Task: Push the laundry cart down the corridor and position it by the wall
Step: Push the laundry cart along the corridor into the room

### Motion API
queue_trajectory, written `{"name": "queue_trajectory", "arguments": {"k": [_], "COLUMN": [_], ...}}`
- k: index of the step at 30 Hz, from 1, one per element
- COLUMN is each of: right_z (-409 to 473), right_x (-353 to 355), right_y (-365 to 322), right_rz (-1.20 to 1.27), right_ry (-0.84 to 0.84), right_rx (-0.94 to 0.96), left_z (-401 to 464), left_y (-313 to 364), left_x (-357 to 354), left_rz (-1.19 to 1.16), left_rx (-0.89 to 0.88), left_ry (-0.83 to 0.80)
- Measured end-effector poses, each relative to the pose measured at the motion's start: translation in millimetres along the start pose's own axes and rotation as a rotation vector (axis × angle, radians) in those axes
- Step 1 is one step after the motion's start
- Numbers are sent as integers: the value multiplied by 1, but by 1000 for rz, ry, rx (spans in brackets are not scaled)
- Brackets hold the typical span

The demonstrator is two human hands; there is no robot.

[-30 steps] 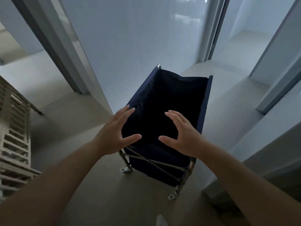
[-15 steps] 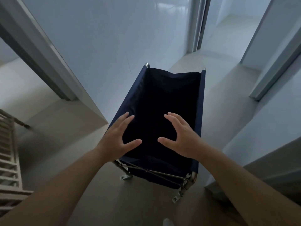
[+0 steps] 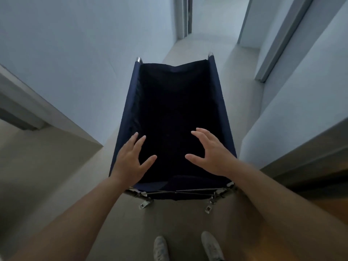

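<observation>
A person's left hand (image 3: 130, 162) and right hand (image 3: 211, 155) hover spread, gripping nothing, above a navy laundry cart (image 3: 175, 117) mid-corridor. Its soft cloth sides would likely sag; the near metal frame (image 3: 180, 192) looks firmer. 2 walls (image 3: 75, 53) crowd close; the floor (image 3: 243, 76) ahead lies bare.

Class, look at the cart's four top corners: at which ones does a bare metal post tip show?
The two far corners, the left tip and the right tip, poke out above the laundry cart cloth. The near corners are hidden behind the wrists.
</observation>
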State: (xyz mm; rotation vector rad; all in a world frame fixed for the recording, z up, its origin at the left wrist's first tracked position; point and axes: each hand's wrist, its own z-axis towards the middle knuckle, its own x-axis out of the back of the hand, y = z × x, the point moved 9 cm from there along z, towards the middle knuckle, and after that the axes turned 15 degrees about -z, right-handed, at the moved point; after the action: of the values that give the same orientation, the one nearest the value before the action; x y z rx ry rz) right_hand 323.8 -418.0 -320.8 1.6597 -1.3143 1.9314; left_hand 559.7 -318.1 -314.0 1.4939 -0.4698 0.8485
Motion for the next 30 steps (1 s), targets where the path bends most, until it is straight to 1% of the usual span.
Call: {"name": "queue_trajectory", "arguments": {"k": [4, 9, 12, 15, 17, 20, 24, 25, 28, 30], "right_z": [-6, -19, -18, -16, -16, -18, -14, -11, -4, -3], "right_x": [-37, -73, -84, -88, -95, -111, -123, -122, -118, -116], "right_y": [13, 37, 53, 70, 83, 100, 99, 97, 100, 103], "right_rz": [-27, -135, -254, -429, -525, -625, -778, -813, -871, -903], "right_ry": [-6, -29, -48, -61, -104, -170, -181, -177, -197, -209], "right_rx": [-132, -243, -261, -229, -207, -174, -28, 3, 47, 65], "left_z": [3, 2, 3, 1, 1, 0, -11, -11, -4, 0], "left_y": [-44, -105, -136, -153, -155, -154, -152, -153, -161, -166], "left_x": [-7, -23, -32, -40, -46, -52, -65, -66, -65, -66], "left_rz": [100, 189, 229, 170, 204, 324, 496, 514, 521, 556], "left_rx": [-70, -93, -82, -17, -59, -153, -350, -364, -328, -354], "left_ry": [-35, -175, -253, -294, -297, -322, -430, -445, -454, -489]}}
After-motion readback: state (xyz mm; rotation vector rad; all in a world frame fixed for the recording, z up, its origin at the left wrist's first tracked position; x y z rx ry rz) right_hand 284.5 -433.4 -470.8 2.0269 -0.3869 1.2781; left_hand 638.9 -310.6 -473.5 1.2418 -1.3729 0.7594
